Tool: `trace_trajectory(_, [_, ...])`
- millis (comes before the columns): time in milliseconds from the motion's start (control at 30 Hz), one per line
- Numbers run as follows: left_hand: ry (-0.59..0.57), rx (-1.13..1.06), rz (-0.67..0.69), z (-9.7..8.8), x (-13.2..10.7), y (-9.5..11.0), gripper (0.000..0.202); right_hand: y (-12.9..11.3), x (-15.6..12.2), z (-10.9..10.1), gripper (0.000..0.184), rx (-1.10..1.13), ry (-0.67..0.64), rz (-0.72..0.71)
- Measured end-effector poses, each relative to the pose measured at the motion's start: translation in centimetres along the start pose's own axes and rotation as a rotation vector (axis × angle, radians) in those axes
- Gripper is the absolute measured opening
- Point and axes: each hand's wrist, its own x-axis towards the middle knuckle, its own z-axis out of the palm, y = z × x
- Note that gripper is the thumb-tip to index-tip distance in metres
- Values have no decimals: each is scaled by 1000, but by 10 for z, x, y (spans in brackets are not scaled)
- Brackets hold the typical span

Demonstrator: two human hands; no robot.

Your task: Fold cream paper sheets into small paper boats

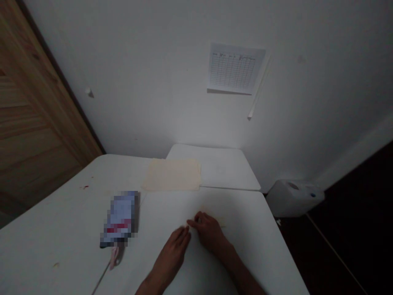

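Note:
Close together over the white table point(242, 250), my left hand point(173, 250) and my right hand point(211, 234) nearly meet at their fingertips. On the left, the fingers are pressed together and point toward the right hand. My right hand is curled, its thumb and fingers bent inward in a pinch. A small pale bit point(186, 225) shows between the two sets of fingertips, too small to name. Beside the right hand's knuckles lies a faint pale strip point(222, 223), partly hidden by that hand. Beyond both hands is a flat beige sheet point(172, 175).
A pixelated blue-white object point(120, 216) with a pinkish strap point(114, 257) and a cord lies left of my hands. Behind stands a smaller white tabletop point(217, 166) against the wall. A white plastic canister point(291, 198) is on the floor at right; a printed sheet point(233, 71) hangs above.

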Motion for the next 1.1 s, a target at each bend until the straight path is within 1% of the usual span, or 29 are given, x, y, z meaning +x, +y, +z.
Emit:
trace_trajectory(100, [2, -10, 1, 4, -2, 0, 56, -1, 0, 2, 38, 1, -9, 2])
trace_trajectory(233, [2, -5, 18, 5, -4, 1, 59, -2, -2, 5, 43, 33, 16, 32])
trace_trajectory(467, [2, 52, 45, -5, 0, 4, 59, -5, -2, 6, 39, 14, 3, 94])
trace_trajectory(567, [28, 61, 58, -8, 1, 5, 56, -7, -2, 2, 39, 13, 18, 105])
trace_trajectory(700, [63, 48, 55, -5, -3, 5, 55, -8, -3, -1, 39, 8, 1, 106])
trace_trajectory(800, [141, 42, 47, -2, -8, 4, 53, -7, -2, -1, 38, 14, -9, 106])
trace_trajectory(867, [219, 50, 4, -2, -9, 4, 48, -7, -2, -1, 38, 17, -10, 108])
trace_trajectory(933, [265, 57, -88, -5, -6, 5, 42, -8, -3, -1, 39, 13, -12, 107])
trace_trajectory(1000, [237, 50, -184, -10, -2, 6, 39, -8, -4, -2, 39, 7, -7, 106])
trace_trajectory(1033, [199, 45, -211, -12, 0, 7, 39, -8, -4, -2, 39, 5, -2, 105])
trace_trajectory(1100, [137, 40, -224, -17, 3, 8, 39, -8, -4, -1, 39, 6, 7, 104])
